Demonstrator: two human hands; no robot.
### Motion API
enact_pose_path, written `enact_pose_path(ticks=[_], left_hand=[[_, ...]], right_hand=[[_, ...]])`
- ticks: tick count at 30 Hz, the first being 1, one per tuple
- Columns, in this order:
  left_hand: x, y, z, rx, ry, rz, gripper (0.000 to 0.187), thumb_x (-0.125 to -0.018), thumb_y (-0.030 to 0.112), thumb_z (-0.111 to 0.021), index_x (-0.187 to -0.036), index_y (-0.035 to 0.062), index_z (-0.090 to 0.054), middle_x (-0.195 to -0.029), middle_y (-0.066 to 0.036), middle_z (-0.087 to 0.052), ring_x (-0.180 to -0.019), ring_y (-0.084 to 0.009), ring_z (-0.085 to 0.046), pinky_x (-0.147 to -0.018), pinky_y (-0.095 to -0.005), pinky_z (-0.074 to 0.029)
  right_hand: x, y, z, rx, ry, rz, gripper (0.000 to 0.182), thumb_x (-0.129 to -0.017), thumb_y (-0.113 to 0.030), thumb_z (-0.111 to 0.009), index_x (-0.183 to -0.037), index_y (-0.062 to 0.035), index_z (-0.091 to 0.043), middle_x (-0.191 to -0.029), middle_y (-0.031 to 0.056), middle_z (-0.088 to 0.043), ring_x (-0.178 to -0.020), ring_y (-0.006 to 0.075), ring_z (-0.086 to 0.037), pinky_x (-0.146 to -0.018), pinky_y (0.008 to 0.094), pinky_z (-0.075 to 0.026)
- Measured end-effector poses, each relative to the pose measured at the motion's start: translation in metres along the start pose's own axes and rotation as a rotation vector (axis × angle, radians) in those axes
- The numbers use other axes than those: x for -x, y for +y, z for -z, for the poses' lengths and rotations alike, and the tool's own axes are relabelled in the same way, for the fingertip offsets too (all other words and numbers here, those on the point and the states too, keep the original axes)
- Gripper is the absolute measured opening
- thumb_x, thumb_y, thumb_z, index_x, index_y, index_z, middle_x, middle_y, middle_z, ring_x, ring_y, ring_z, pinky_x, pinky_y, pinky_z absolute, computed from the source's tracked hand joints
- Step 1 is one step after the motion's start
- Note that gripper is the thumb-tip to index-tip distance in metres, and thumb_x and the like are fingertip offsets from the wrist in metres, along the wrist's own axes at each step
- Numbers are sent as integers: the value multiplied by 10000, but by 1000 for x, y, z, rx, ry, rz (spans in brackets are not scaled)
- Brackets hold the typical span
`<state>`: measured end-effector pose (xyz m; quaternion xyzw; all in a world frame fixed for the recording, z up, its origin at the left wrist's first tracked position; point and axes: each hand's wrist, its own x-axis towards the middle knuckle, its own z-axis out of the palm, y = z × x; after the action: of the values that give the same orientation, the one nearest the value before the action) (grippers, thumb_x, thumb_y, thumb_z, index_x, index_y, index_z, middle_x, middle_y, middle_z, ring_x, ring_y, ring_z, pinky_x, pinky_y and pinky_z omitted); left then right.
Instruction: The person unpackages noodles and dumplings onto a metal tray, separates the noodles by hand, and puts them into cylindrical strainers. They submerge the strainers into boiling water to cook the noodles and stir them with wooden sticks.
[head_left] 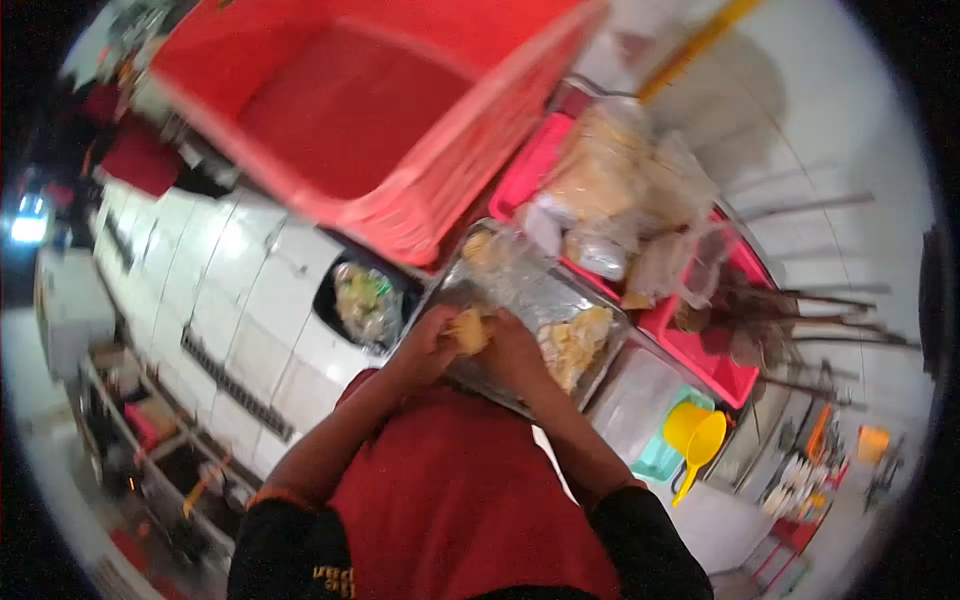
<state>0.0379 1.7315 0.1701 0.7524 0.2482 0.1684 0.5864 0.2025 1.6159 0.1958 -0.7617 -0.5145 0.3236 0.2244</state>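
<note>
Over the near side of a metal tray (520, 270), my left hand (428, 345) and my right hand (512, 352) are close together. Between them is a pale yellow food piece (468, 332), with the fingers of both hands closed around it; its exact kind is blurred. A heap of similar yellow pieces (575, 345) lies in the tray to the right of my right hand. Toward the tray's far left corner sits another light lump (486, 250). Clear plastic or wet shine covers part of the tray's middle.
A large red crate (430, 205) stands beyond the tray. Pink trays (735, 370) at right hold plastic bags (600, 165) and long-handled tools. A black bin (335, 318) with plastic waste is at left. A yellow dipper (695, 435) rests right. A person in red (142, 158) is far left.
</note>
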Motion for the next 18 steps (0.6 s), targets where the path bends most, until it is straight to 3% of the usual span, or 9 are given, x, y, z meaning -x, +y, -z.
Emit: enact_pose_path(ticks=[3,4,5,8,10,13,14,16,18], left_hand=[[-11,-33,16,-67,-179,28,347,-839,87,-673,-1153,48,-529,-1042,-88,-600,-992,-208,-583,-878,-358,-478],[-13,-39,9,132,-125,227,348,-839,109,-682,-1147,47,-532,-1030,-80,-612,-999,-204,-599,-877,-363,-491],[-18,2,17,-216,-152,124,351,-829,27,-631,-1161,34,-518,-1028,-100,-610,-1006,-219,-602,-898,-336,-484],[-17,15,16,110,-110,-92,362,-809,-49,-572,-1153,26,-488,-1100,-93,-574,-1055,-193,-576,-889,-328,-485],[-29,15,27,34,-180,172,315,-828,-43,-535,-1135,21,-505,-1043,-79,-604,-1024,-192,-604,-892,-323,-486],[-37,36,31,-166,-176,5,253,-851,7,-557,-1103,14,-544,-1025,-74,-621,-966,-187,-609,-868,-310,-477],[-35,22,37,-100,-131,147,234,-853,18,-569,-1087,17,-547,-1019,-76,-608,-961,-179,-590,-860,-304,-465],[-32,20,42,-190,-183,100,234,-847,14,-554,-1082,19,-542,-1021,-77,-594,-959,-175,-575,-862,-302,-457],[-29,12,37,-1,-177,180,229,-847,15,-548,-1076,19,-542,-1021,-74,-590,-947,-172,-564,-862,-309,-453]], right_hand=[[12,-9,-8,-75,380,180,478,-754,-190,-718,-1186,-37,-580,-1182,196,-569,-1106,390,-557,-940,453,-472],[12,-8,-15,-103,492,239,473,-744,-171,-719,-1174,-24,-588,-1171,198,-578,-1126,383,-546,-947,442,-464],[13,-5,-15,-122,360,132,472,-742,-162,-717,-1174,-28,-585,-1159,188,-574,-1128,376,-541,-950,440,-463],[19,-23,-3,-189,284,18,459,-741,-140,-708,-1169,-32,-583,-1143,177,-563,-1127,365,-536,-953,437,-462],[20,-37,6,-231,292,43,447,-742,-127,-701,-1163,-32,-585,-1139,177,-557,-1125,362,-536,-954,437,-461],[13,-36,3,-155,648,298,396,-730,-107,-692,-1105,-34,-587,-1143,171,-560,-1086,360,-553,-927,435,-471],[13,-37,5,-154,681,289,396,-730,-107,-692,-1105,-34,-587,-1143,171,-560,-1086,360,-553,-927,435,-471],[13,-38,8,-324,287,46,383,-744,-131,-682,-1103,-36,-590,-1129,160,-557,-1094,364,-546,-920,444,-472],[13,-39,-3,-282,467,203,430,-789,-179,-660,-1189,-50,-569,-1091,154,-562,-1093,368,-552,-899,455,-479]])
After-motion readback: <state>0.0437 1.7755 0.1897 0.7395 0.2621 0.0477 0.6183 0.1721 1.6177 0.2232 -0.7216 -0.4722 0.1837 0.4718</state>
